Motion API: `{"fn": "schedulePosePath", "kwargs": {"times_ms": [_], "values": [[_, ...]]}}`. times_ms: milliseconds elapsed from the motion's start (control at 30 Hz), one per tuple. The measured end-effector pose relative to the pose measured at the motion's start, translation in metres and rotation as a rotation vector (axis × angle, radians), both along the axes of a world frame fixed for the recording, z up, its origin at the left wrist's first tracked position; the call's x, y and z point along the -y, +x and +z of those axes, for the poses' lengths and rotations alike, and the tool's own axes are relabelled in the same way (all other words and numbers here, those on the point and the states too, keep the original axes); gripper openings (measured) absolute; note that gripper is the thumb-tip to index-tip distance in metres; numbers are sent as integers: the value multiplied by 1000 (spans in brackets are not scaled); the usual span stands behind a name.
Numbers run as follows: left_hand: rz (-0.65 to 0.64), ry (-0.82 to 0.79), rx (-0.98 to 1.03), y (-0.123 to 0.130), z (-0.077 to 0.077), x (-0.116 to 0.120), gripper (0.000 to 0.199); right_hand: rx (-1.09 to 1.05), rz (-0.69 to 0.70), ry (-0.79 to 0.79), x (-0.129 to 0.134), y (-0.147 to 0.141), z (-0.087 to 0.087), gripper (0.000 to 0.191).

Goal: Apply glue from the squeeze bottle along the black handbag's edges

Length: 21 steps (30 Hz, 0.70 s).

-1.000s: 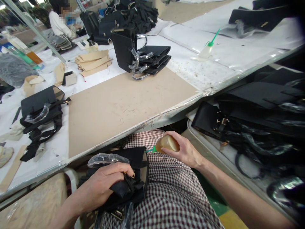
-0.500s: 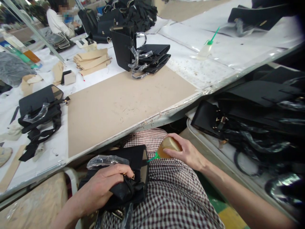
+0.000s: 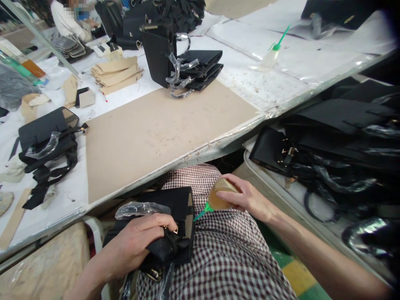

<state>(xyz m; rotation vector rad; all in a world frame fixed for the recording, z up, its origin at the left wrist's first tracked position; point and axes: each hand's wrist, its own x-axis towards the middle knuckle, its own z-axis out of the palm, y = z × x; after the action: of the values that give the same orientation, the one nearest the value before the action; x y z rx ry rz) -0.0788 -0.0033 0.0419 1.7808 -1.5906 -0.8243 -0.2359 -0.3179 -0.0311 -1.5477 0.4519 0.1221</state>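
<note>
Wrapping round the squeeze bottle (image 3: pixel 218 196), the right hand (image 3: pixel 246 196) had its green nozzle (image 3: pixel 203 211) pointed right at the edge of the black bag (image 3: pixel 179 198), contact too close to call! Over on the left, the left hand (image 3: pixel 137 237) was clamped across that same bag, down on the checked cloth (image 3: pixel 225 258). Beyond, a brown board (image 3: pixel 156 141) lay on the table (image 3: pixel 290 85), folded black bags (image 3: pixel 200 62) at its far edge, another green-tipped bottle (image 3: pixel 269 58) farther right!

1. My squat, amber, translucent plastic bottle (image 3: pixel 216 199) looks smooth, faintly glossy.
2. My boxy black leather-look bag (image 3: pixel 177 201) is matt (its clear plastic wrap (image 3: pixel 140 208) shines, crinkled).
3. My brown-and-white checked lap cloth (image 3: pixel 231 250) looks matt.
</note>
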Motion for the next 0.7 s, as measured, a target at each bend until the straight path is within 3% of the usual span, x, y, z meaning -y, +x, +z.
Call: {"fn": "schedulePosePath", "kwargs": {"times_ms": [400, 700], "values": [[10, 52, -23, 1, -2, -3, 39, -28, -2, 236, -18, -26, 21, 37], [30, 36, -68, 4, -1, -6, 36, 35, -101, 263, -23, -36, 31, 37]]}}
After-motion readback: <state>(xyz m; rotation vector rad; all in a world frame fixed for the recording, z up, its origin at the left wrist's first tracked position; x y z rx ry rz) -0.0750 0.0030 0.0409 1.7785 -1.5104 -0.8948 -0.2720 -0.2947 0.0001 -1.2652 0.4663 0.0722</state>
